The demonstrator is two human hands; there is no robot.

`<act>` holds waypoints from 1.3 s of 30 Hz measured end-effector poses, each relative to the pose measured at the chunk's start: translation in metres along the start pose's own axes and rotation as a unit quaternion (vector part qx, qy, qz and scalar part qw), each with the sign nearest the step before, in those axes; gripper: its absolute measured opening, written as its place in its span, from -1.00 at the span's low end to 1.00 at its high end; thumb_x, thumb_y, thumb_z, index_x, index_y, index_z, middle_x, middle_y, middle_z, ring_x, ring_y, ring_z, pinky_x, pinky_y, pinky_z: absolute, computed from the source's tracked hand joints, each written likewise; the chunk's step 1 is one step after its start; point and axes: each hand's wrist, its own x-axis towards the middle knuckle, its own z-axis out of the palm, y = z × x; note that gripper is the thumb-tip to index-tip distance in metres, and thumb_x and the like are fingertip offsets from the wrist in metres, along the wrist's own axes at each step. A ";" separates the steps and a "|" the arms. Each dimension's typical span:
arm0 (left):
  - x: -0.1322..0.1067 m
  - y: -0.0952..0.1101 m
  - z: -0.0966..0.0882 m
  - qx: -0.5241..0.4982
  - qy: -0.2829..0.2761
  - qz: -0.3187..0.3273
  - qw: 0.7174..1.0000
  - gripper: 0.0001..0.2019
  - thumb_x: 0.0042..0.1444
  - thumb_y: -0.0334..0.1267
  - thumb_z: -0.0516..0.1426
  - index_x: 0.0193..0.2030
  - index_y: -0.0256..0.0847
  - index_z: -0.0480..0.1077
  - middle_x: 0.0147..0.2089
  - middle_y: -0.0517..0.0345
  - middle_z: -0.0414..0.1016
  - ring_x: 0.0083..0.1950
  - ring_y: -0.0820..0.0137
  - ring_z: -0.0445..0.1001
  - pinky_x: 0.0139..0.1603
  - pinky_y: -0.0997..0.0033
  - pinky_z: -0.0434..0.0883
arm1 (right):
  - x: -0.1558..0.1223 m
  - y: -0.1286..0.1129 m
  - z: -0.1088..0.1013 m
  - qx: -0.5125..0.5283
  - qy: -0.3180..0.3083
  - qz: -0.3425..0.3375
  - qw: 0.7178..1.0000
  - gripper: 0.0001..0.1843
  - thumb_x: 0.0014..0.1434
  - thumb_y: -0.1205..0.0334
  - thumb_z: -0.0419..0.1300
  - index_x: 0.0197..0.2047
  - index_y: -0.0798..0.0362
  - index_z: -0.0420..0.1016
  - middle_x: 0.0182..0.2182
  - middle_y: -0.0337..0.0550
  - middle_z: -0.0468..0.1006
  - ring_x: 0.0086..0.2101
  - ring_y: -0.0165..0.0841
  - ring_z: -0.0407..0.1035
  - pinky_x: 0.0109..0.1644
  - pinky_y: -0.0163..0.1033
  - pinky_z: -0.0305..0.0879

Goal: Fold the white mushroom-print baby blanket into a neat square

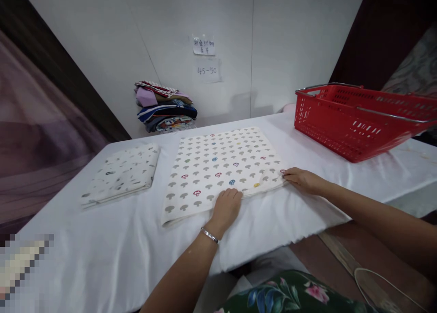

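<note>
1. Mushroom cloth (pixel 223 166) lies flat on the white cover (pixel 102 258) right in front of the person, with the other cloth (pixel 126 171) off to its left, the basket (pixel 327 126) to its right and a pile (pixel 167 108) further back by the wall
2. Left hand (pixel 228 207) is palm down, fingers bent over the near edge around its middle; can't tell if the thumb is pinching anything
3. Right hand (pixel 303 181) has its fingertips on the near right corner; kinda looks like a light pinch, but I can't tell for sure
4. My guess: light, soft, a bit of body since it lies so flat, nothing fragile
5. White cover looks satiny, so I'd expect sliding if you tug one side only
6. Near edge seems layered, so I'd hold it by the corners, thumb under, all layers together
</note>
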 end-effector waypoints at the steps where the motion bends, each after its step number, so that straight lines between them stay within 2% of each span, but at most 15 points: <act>1: 0.000 0.000 0.000 -0.001 0.000 0.001 1.000 -0.86 0.16 -0.43 0.00 -0.18 -0.19 0.33 -0.21 0.11 0.39 -0.16 0.30 0.32 -0.14 0.27 0.30 | 0.000 -0.001 -0.002 0.000 -0.008 -0.004 1.000 -0.65 0.27 0.26 -0.09 -0.17 0.03 0.53 -0.08 0.00 0.49 0.01 -0.24 0.34 0.00 -0.09 0.37; 8: 0.000 0.000 0.001 -0.003 0.009 0.003 1.000 -0.85 0.16 -0.45 -0.01 -0.19 -0.19 0.32 -0.22 0.09 0.38 -0.16 0.30 0.32 -0.15 0.25 0.31 | -0.002 0.004 -0.002 -0.038 -0.028 -0.021 0.999 -0.65 0.27 0.30 -0.09 -0.17 0.03 0.54 -0.09 -0.02 0.50 -0.03 -0.24 0.35 -0.04 -0.11 0.36; 14: 0.000 0.001 -0.001 -0.006 0.010 0.003 1.000 -0.85 0.16 -0.44 0.00 -0.19 -0.20 0.33 -0.23 0.11 0.39 -0.16 0.30 0.34 -0.14 0.27 0.31 | 0.002 0.012 -0.003 -0.013 -0.046 0.015 0.999 -0.72 0.22 0.25 0.00 -0.23 -0.05 0.55 -0.13 -0.10 0.52 -0.12 -0.29 0.39 -0.15 -0.21 0.35; 17: 0.000 0.001 -0.001 -0.006 0.008 0.002 1.000 -0.86 0.16 -0.43 0.01 -0.19 -0.19 0.33 -0.23 0.11 0.39 -0.15 0.30 0.34 -0.13 0.27 0.31 | 0.009 0.009 -0.012 -0.018 -0.087 -0.010 0.996 -0.72 0.22 0.27 -0.02 -0.31 -0.05 0.54 -0.22 -0.11 0.53 -0.16 -0.29 0.37 -0.20 -0.22 0.31; 21: -0.001 0.001 -0.002 -0.001 0.005 0.001 1.000 -0.85 0.15 -0.44 0.00 -0.20 -0.18 0.33 -0.23 0.11 0.39 -0.16 0.31 0.34 -0.14 0.28 0.31 | 0.016 0.003 -0.020 -0.056 -0.118 -0.059 0.990 -0.69 0.23 0.30 -0.05 -0.41 0.03 0.47 -0.35 -0.08 0.51 -0.23 -0.26 0.31 -0.16 -0.16 0.25; 28: -0.001 0.001 -0.002 -0.007 0.010 0.001 1.000 -0.83 0.15 -0.46 -0.01 -0.19 -0.19 0.33 -0.22 0.10 0.39 -0.15 0.30 0.34 -0.14 0.26 0.32 | 0.017 0.011 -0.017 -0.043 -0.097 -0.065 0.992 -0.66 0.25 0.23 -0.06 -0.44 0.00 0.46 -0.37 -0.10 0.51 -0.26 -0.29 0.28 -0.23 -0.20 0.21; 33: -0.002 0.001 -0.003 -0.014 0.009 -0.003 1.000 -0.83 0.15 -0.47 -0.01 -0.19 -0.18 0.33 -0.22 0.10 0.39 -0.16 0.30 0.34 -0.14 0.26 0.32 | 0.018 0.010 -0.018 -0.053 -0.091 -0.067 0.992 -0.62 0.27 0.23 -0.10 -0.44 -0.03 0.48 -0.40 -0.12 0.51 -0.26 -0.28 0.29 -0.20 -0.17 0.22; 39: -0.002 0.002 -0.003 -0.018 0.006 -0.003 1.000 -0.83 0.16 -0.46 -0.02 -0.18 -0.19 0.33 -0.21 0.11 0.40 -0.15 0.31 0.34 -0.13 0.26 0.32 | 0.006 0.010 -0.018 -0.069 -0.019 -0.067 0.995 -0.65 0.27 0.29 -0.11 -0.18 0.04 0.51 -0.27 -0.01 0.53 -0.18 -0.24 0.31 -0.12 -0.09 0.23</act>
